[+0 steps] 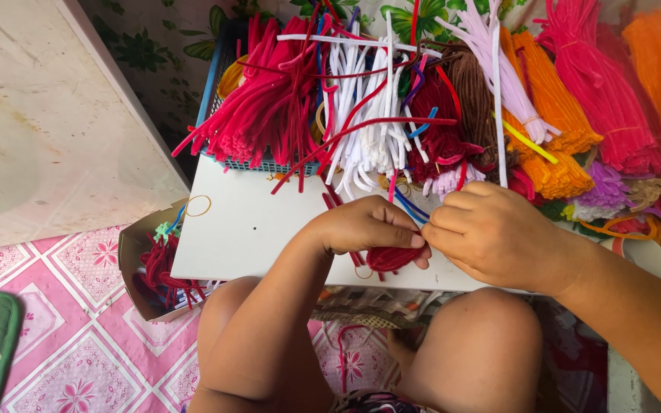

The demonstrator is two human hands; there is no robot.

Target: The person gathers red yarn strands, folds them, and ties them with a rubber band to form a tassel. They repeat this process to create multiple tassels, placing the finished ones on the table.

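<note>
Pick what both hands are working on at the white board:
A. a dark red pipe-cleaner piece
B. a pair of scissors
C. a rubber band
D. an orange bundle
A: the left hand and right hand pinch a dark red pipe-cleaner piece between their fingertips over the white board.

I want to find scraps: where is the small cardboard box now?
In the head view, the cardboard box sits on the pink floor mat, at the left edge of the white board, beside the left knee.

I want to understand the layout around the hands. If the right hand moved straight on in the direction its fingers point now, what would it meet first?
The right hand points leftward, so it would probably first meet the red coiled piece pinched between both hands, then the left hand directly behind it.
</note>
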